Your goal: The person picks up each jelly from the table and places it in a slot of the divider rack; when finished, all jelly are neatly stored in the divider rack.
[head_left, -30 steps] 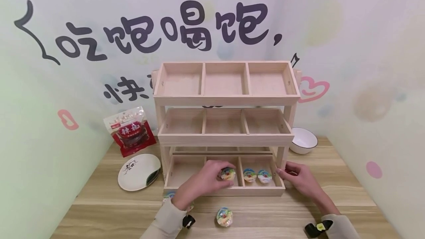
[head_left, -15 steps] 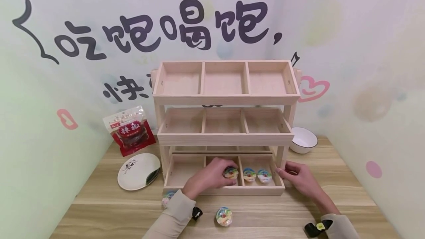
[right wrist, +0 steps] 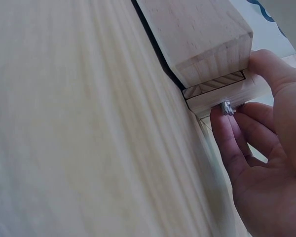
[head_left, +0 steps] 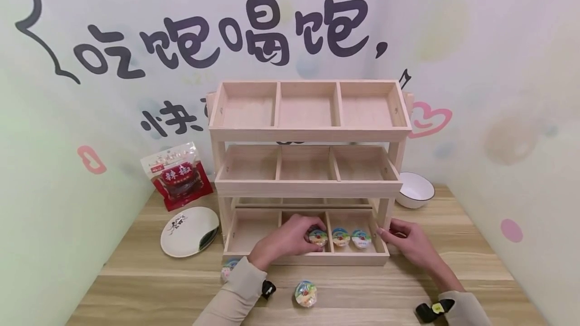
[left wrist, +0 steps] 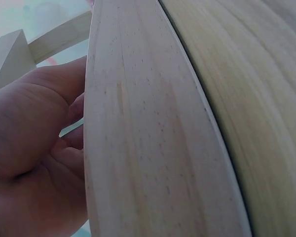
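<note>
My left hand holds a small jelly cup by its rim inside the middle compartment of the rack's bottom tier. In the left wrist view, the front board hides that cup and my fingertips. Two more jelly cups, one nearer and one farther right, sit side by side in the right compartment. At the bottom tier's right end, my right hand grips the wooden rack. The right wrist view shows its thumb on the board's corner and its fingers beside a metal bolt.
A loose jelly cup lies on the table before the rack; another is partly behind my left sleeve. To the left are an oval plate and a red chili bag. A white bowl stands behind right.
My left hand has moved slightly right with the jelly cup, towards the divider, and sits a little lower in the middle compartment. The right hand keeps its place.
</note>
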The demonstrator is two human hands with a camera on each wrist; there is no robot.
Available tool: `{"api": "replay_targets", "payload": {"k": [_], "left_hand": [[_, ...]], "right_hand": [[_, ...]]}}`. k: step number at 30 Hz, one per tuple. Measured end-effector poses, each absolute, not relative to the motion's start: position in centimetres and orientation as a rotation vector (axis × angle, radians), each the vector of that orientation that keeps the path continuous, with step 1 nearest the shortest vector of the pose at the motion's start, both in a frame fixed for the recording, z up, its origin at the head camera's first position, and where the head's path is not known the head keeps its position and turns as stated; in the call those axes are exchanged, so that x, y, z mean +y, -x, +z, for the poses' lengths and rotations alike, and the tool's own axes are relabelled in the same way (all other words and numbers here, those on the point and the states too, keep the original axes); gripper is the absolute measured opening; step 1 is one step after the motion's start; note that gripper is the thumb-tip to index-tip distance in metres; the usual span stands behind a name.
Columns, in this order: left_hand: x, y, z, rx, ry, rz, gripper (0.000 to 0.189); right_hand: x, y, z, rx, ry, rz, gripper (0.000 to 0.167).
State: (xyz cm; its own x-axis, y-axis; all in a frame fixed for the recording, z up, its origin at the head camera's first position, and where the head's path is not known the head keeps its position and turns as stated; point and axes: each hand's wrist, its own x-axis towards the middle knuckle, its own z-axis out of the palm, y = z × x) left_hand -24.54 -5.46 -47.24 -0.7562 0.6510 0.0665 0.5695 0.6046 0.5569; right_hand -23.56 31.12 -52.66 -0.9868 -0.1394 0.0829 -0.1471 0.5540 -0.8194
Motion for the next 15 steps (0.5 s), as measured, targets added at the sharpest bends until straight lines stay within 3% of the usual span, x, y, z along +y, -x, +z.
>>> {"api": "replay_targets", "payload": {"k": [6,15], "left_hand": [[-5.56,24.71,-47.61,2.671,-1.046,0.882,0.042],[-6.38,24.88,-47.85,2.560,-0.987,1.052,0.044]], "right_hand": [[31.24,23.62,-52.95,-2.745,-0.271,1.462,0.045],[31.20,23.67,-53.06,-2.768,-0.230,1.436,0.051]]}}
